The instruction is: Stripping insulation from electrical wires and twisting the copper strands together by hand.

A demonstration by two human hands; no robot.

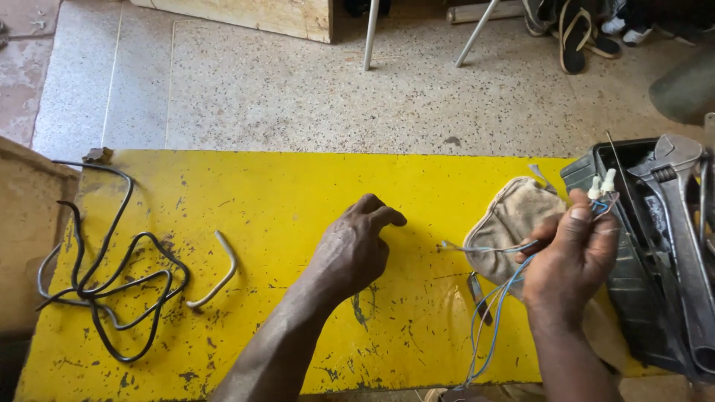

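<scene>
From the head view, your right hand (573,257) sits at the right end of the yellow surface (283,216), its fingers pinched on a bundle of thin blue wires (497,313); the white connector tips (602,184) stick up above your fingertips, and the wires' long axis drops from the hand down toward you, past the near edge; your left hand (356,249) rests mid-surface with its fingers loosely curled, holding nothing, so the wires lie to its right, and the right hand is the nearer; a beige cloth pouch (514,216) lies just behind the right hand, touching the surface; further right, a dark plastic tray (633,283) holds a large adjustable wrench (681,201); far left, a tangle of black cable (112,286) lies well apart, a bent grey tube (220,272) beside it.
</scene>
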